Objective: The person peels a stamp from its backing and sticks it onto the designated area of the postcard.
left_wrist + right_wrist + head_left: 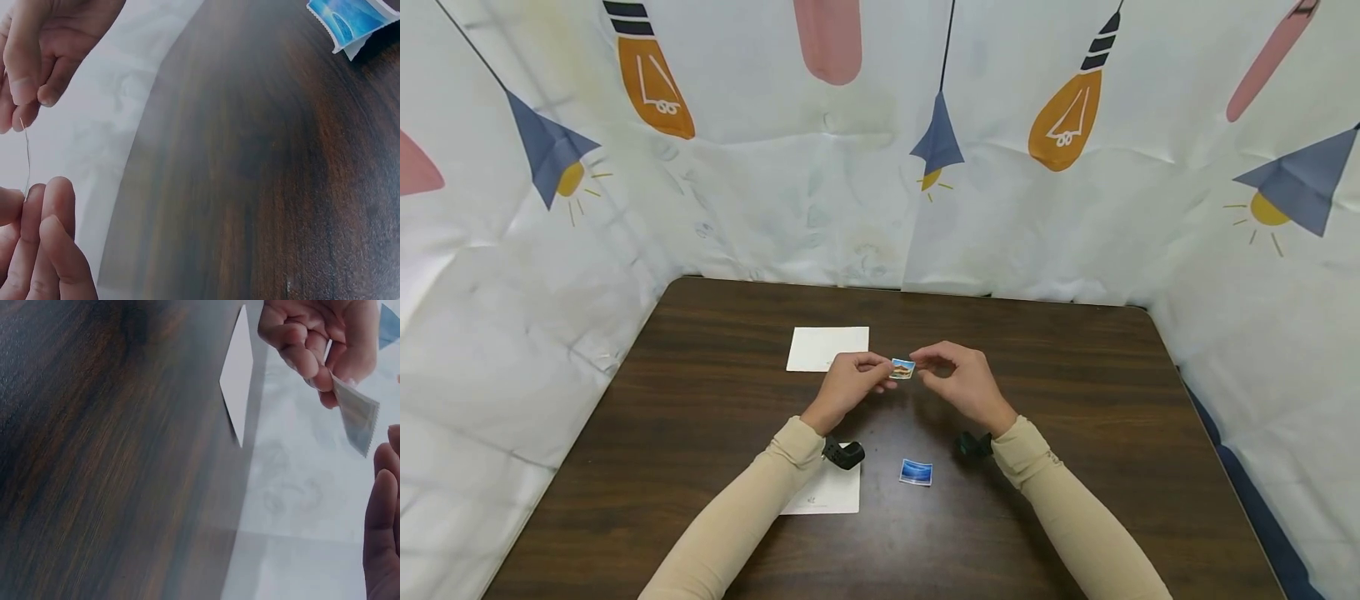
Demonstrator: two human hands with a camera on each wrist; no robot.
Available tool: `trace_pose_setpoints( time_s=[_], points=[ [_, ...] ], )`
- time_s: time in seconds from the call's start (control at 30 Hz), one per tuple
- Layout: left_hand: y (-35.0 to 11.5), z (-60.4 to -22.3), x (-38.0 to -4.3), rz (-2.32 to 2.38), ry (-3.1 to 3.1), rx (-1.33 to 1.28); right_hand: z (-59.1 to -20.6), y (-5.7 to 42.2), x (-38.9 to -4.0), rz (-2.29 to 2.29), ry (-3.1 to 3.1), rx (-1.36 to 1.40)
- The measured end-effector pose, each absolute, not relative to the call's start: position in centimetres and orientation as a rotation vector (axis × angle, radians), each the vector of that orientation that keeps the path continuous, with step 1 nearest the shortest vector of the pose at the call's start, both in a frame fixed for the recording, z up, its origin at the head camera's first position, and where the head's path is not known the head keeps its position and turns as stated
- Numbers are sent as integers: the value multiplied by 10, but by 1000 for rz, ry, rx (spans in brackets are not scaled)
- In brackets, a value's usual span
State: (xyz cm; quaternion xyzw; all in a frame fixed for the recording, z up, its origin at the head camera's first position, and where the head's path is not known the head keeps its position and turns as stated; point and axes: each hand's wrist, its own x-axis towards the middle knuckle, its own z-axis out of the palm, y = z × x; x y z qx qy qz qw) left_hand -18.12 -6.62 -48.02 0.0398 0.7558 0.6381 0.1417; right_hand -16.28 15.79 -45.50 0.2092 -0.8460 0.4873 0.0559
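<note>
My left hand [852,385] pinches a small postage stamp [902,369] by its left edge. A colourful picture faces up on it. In the right wrist view the stamp [357,415] shows its toothed edge and sticks out from the left hand's [322,344] fingertips. My right hand [964,383] is held close to the stamp's free edge, thumb and fingers curved; in the right wrist view a gap separates it from the stamp. Edge-on, the stamp [27,156] looks like a thin line in the left wrist view. A blue stamp [916,472] lies curled on the table.
Behind the left hand lies a white card [823,346] on the dark wooden table [1060,375]. Another white card [831,492] lies partly under the left forearm. Dark wrist devices [844,453] sit at both cuffs. Printed white curtain [820,217] encloses the table's back and sides.
</note>
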Motion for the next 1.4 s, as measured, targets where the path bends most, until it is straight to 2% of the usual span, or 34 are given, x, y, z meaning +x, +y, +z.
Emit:
trace_pose_setpoints(
  time_s=[0.9,1.4],
  points=[
    [-72,-475,-182,1991,1833,27,-462,155,-167,1116,-2524,801],
    [-68,-481,-184,1933,1965,61,-463,155,-167,1226,-2487,765]
  ],
)
